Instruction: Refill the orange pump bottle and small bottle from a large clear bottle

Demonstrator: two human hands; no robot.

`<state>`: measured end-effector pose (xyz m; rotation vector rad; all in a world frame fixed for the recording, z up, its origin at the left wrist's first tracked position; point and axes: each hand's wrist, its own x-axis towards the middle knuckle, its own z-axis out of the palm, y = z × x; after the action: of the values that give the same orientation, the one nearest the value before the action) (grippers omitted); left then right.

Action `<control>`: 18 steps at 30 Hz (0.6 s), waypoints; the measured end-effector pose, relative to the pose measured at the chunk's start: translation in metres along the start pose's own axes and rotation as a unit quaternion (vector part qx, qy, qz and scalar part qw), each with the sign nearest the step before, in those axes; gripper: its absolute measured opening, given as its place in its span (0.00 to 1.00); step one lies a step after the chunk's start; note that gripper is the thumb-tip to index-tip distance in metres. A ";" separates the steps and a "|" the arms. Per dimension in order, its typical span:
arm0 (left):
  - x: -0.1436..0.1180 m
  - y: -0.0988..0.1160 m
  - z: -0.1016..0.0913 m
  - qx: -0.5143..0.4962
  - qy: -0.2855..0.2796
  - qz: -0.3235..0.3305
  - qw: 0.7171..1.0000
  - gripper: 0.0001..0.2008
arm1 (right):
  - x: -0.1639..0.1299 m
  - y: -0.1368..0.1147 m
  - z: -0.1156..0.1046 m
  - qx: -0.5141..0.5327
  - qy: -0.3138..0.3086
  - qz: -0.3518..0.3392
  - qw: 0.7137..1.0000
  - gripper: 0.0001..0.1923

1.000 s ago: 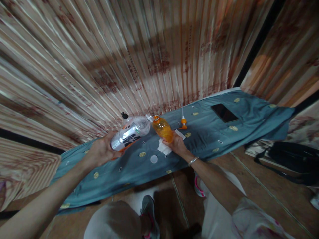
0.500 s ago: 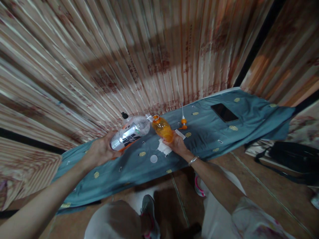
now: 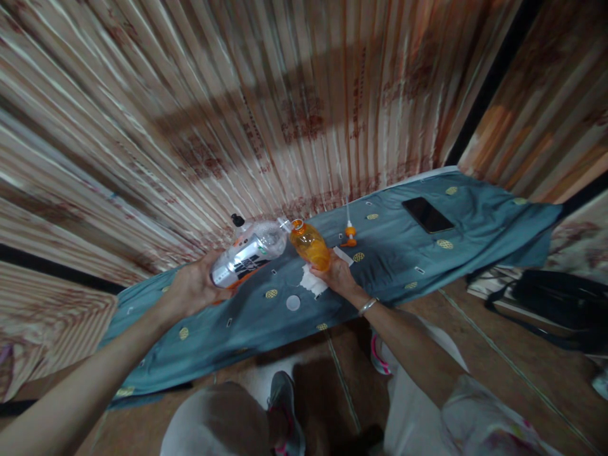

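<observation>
My left hand [image 3: 192, 288] grips a large clear plastic bottle [image 3: 249, 251] with a silver label, tipped on its side so its mouth meets the open neck of a small orange bottle [image 3: 311, 246]. My right hand [image 3: 338, 276] holds the orange bottle, tilted toward the clear one, above a white tissue [image 3: 311, 282]. Both bottles hover over a blue-grey cloth [image 3: 394, 266] spread on a low surface. A white cap [image 3: 293, 303] lies on the cloth just in front of the bottles.
An orange pump nozzle with a thin tube [image 3: 350, 234] stands on the cloth to the right. A black phone [image 3: 427, 215] lies farther right. A small black cap [image 3: 237, 220] sits behind the clear bottle. Striped curtains [image 3: 237, 114] hang behind; a black bag [image 3: 555, 301] rests on the floor.
</observation>
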<state>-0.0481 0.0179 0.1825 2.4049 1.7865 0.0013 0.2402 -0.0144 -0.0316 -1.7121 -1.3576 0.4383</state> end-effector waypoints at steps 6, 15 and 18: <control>0.000 0.000 -0.001 0.017 -0.012 -0.008 1.000 0.38 | 0.000 0.000 -0.002 0.006 -0.008 -0.004 1.000 0.28; -0.003 0.007 -0.005 0.013 -0.015 -0.003 1.000 0.40 | 0.000 -0.003 -0.004 0.007 -0.016 0.000 1.000 0.28; -0.003 0.006 -0.005 0.005 -0.020 -0.002 1.000 0.39 | -0.001 -0.003 -0.004 0.003 -0.016 0.001 1.000 0.28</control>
<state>-0.0434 0.0141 0.1883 2.3907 1.7780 -0.0562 0.2411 -0.0168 -0.0267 -1.7075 -1.3765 0.4727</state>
